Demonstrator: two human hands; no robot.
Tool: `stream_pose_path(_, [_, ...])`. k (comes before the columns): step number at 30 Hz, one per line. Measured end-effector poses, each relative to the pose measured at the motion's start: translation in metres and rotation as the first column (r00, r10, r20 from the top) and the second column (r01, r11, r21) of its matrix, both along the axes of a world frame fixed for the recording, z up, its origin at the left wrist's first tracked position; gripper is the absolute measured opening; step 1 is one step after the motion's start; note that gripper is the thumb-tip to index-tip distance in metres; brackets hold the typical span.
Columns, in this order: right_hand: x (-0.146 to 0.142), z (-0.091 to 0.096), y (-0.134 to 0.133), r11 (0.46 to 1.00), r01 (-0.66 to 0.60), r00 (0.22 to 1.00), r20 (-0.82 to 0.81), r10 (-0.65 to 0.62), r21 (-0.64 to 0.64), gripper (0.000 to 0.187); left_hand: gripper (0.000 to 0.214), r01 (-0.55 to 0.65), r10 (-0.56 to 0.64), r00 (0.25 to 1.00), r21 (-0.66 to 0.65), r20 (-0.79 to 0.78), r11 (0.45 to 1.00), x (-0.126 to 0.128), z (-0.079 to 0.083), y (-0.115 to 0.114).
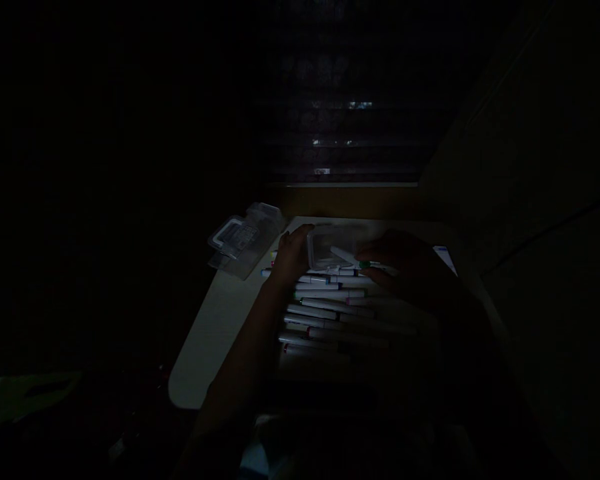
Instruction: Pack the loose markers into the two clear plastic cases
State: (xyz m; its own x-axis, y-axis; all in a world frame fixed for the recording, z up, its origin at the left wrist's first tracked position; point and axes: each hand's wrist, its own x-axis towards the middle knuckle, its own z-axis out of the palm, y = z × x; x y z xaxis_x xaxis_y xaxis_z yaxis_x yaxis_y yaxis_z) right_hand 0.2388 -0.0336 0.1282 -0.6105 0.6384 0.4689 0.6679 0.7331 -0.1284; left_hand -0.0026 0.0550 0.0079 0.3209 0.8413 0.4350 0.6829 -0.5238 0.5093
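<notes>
In the dim head view a clear plastic box (pixel 325 248) lies at the far side of a white table, its opening facing right. My left hand (pixel 293 252) is closed on the box's left side. My right hand (pixel 397 261) pinches a white marker (pixel 344 255) by its green end, and the marker's other end reaches into the box's opening. Several white markers (pixel 320 313) with coloured ends lie in rows on the table nearer to me, between my forearms. Shadow hides part of my right hand.
The white table (pixel 207 347) has a rounded left corner. Clear plastic packaging (pixel 250 240) with a label and handle rests at its far left edge. A phone-like lit object (pixel 445 259) lies at the right. Behind stands a dark slatted blind (pixel 340 127) above a ledge.
</notes>
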Motion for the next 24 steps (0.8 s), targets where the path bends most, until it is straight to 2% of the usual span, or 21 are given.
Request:
stream_pose_path(9, [-0.001, -0.011, 0.014, 0.993, 0.035, 0.999, 0.043, -0.03, -0.112, 0.013, 0.064, -0.093, 0.097, 0.987, 0.036, -0.126, 0.995, -0.006, -0.001, -0.002])
stream_pose_path(17, [0.0, -0.017, 0.019, 0.985, 0.058, 0.998, 0.033, -0.054, -0.16, 0.018, 0.066, -0.104, 0.11, 0.99, 0.07, -0.091, 0.992, -0.008, 0.0, -0.002])
stream_pose_path(24, [0.002, -0.019, 0.022, 0.953, 0.07, 0.997, -0.017, -0.079, -0.296, 0.019, 0.064, -0.079, 0.084, 0.995, 0.077, -0.057, 0.994, -0.007, 0.002, -0.002])
